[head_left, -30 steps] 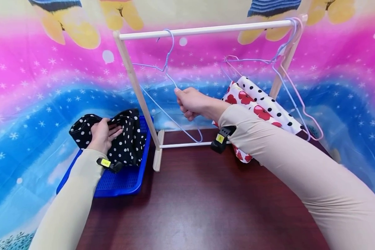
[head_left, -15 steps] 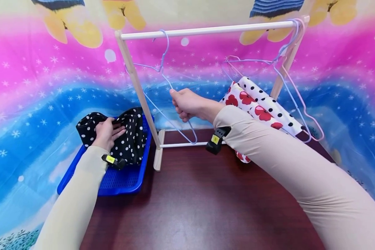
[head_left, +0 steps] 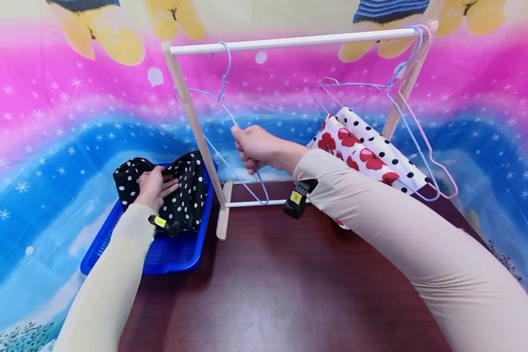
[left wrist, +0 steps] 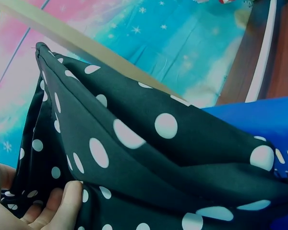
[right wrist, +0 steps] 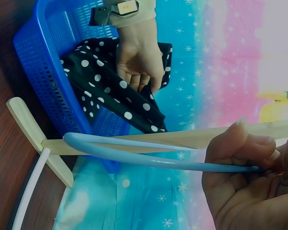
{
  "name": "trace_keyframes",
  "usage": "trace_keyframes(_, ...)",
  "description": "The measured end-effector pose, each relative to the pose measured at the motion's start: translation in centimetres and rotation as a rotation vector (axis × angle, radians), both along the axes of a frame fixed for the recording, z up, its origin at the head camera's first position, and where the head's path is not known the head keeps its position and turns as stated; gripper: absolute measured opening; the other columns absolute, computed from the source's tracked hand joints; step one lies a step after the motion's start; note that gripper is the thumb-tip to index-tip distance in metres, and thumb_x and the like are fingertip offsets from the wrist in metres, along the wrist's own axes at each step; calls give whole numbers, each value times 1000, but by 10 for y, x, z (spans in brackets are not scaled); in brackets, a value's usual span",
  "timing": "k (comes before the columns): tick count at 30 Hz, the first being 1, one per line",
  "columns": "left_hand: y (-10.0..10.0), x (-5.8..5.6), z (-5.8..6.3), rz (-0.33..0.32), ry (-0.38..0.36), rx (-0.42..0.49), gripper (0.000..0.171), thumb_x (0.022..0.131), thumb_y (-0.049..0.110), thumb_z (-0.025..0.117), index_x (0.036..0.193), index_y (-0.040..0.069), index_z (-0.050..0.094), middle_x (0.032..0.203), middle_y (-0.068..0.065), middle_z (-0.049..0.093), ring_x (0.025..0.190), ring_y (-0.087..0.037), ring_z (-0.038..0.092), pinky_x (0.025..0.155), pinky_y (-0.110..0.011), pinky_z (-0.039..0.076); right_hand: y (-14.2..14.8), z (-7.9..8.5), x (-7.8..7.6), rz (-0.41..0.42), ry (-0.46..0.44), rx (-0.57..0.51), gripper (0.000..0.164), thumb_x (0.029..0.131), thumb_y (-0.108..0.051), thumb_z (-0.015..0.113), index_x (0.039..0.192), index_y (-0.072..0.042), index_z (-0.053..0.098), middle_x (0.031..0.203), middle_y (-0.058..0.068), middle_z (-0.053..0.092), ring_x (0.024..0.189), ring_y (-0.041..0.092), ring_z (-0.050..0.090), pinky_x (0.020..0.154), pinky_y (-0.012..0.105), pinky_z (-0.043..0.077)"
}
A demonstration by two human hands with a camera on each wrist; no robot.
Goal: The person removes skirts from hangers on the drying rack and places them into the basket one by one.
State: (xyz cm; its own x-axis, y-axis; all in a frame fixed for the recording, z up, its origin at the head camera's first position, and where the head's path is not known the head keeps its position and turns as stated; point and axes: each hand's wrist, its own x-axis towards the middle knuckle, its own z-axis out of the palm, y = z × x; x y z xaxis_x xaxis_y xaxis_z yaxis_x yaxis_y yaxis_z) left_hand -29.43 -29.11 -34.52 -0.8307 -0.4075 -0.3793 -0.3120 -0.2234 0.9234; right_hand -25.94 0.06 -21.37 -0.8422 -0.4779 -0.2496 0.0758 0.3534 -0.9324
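Hanger point(right wrist: 149, 159) and black cloth point(head_left: 182, 203), one hand on each.
From my feed: right hand point(head_left: 257, 146) grips the hanger's side, hook over the rail point(head_left: 299, 43); left hand point(head_left: 153, 187) pinches the black cloth, bunched in the basket point(head_left: 176, 266) beside the rack's left post point(head_left: 195, 120); I note floral cloth point(head_left: 334, 139) and white dotted cloth point(head_left: 369, 132) hung near the right post point(head_left: 390, 120).

A printed cloth backdrop point(head_left: 26, 73) enclosed the space from 8 o'clock round through 12 to 4, creased in places. Its 3 main colours ran cream at the top, then pink, then blue, scattered with white snowflakes and pale dots. Yellow printed shapes point(head_left: 125, 46) sat toward 10, 11, 1 and 2 o'clock; dark printed foliage point(head_left: 22, 337) showed at 8. The reddish-brown bench point(head_left: 290, 274) filled 6 o'clock, catching a soft, whitish sheen point(head_left: 251, 318).
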Motion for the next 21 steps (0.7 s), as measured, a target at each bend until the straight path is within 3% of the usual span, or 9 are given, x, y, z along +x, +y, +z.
trace_keyframes(6,-3,-3,-5,6,-29,-31,48,108,34,40,152,17,32,117,-1,60,78,-7,70,75,-21,61,-4,0,1,4,2,2,52,110,-45,26,73,-11,35,58,0,29,52,17,32,57,33,39)
trace_keyframes(13,-3,-5,-9,-23,-45,-39,51,108,34,38,155,16,28,148,-9,52,78,-7,69,76,-22,61,-9,-2,0,4,13,-1,51,110,-44,28,74,-10,38,59,0,31,51,17,35,55,32,42)
trace_keyframes(21,1,-7,-14,-52,-61,-91,53,108,34,39,155,14,28,129,-5,57,81,-8,68,86,-23,60,-11,-4,-1,7,19,-3,50,110,-44,29,75,-10,38,60,1,33,51,17,36,55,31,43)
